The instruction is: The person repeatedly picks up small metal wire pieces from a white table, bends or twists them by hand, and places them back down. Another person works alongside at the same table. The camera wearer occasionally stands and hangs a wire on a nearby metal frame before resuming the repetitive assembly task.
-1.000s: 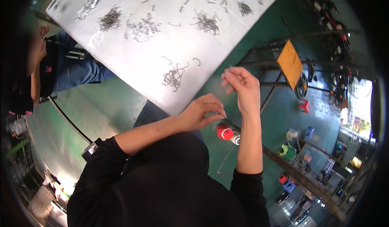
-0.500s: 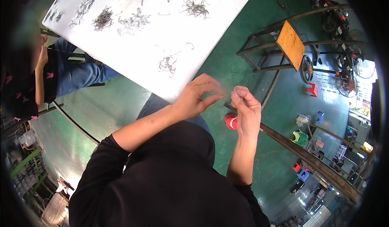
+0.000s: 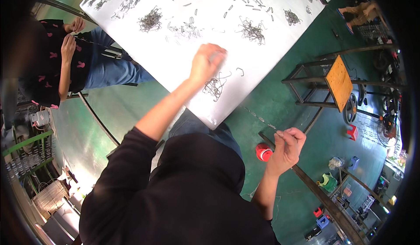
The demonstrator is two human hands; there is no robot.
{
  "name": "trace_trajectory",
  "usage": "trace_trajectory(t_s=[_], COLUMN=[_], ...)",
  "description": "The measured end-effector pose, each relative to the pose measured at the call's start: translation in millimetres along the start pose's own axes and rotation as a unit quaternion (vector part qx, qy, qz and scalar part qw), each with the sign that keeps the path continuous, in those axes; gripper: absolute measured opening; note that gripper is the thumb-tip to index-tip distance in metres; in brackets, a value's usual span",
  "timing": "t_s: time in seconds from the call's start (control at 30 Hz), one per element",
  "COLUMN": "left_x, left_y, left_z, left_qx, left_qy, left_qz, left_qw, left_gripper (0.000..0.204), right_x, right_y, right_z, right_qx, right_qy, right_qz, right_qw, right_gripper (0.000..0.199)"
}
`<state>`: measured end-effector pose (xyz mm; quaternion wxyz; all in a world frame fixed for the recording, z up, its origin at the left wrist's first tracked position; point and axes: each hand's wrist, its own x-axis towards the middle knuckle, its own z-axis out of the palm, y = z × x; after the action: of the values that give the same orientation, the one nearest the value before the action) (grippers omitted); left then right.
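My right hand [image 3: 286, 151] is closed in a pinch, out past the table's near corner. From its fingertips a thin chain of metal links [image 3: 261, 119] stretches up and to the left. My left hand [image 3: 206, 65] is over the white table [image 3: 175, 63], smeared by motion; whether its fingers hold anything does not show. Close below it lies a small loose pile of bent wire hooks [image 3: 214, 87], with one separate hook [image 3: 240, 71] to the right.
More hook piles [image 3: 252, 31] and scattered metal links [image 3: 188, 30] cover the far table. On the left, a co-worker [image 3: 65, 61] holds a similar chain. A red container [image 3: 264, 152] is below my right hand; a wooden-topped metal frame [image 3: 339, 83] stands right.
My hands have moved apart: the left forward over the table, the right outward and down. The chain now shows beside the right hand. The view has shifted, revealing more table.
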<state>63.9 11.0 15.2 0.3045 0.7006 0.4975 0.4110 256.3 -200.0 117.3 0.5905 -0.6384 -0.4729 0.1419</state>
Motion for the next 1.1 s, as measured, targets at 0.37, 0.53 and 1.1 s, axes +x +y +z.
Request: trace_trajectory(t_s=[0.37,0.53,1.1], left_x=[124,123,-31], left_y=[-104,-88,149], left_z=[-51,-49,-12], left_qx=[0.291,0.305,-0.264], left_qy=[-0.199,-0.160,-0.290], left_qz=[-0.028,0.043,-0.161], left_qw=[0.936,0.938,0.906], left_gripper=[0.010,0.010,0.009], right_x=[17,25,36], right_y=[-5,-4,2], right_z=[14,20,23], right_qx=[-0.001,-0.043,-0.037], right_qy=[-0.045,-0.098,-0.122], right_qz=[0.072,0.044,0.051], right_qw=[0.996,0.993,0.991], right_gripper=[0.016,0.016,0.014])
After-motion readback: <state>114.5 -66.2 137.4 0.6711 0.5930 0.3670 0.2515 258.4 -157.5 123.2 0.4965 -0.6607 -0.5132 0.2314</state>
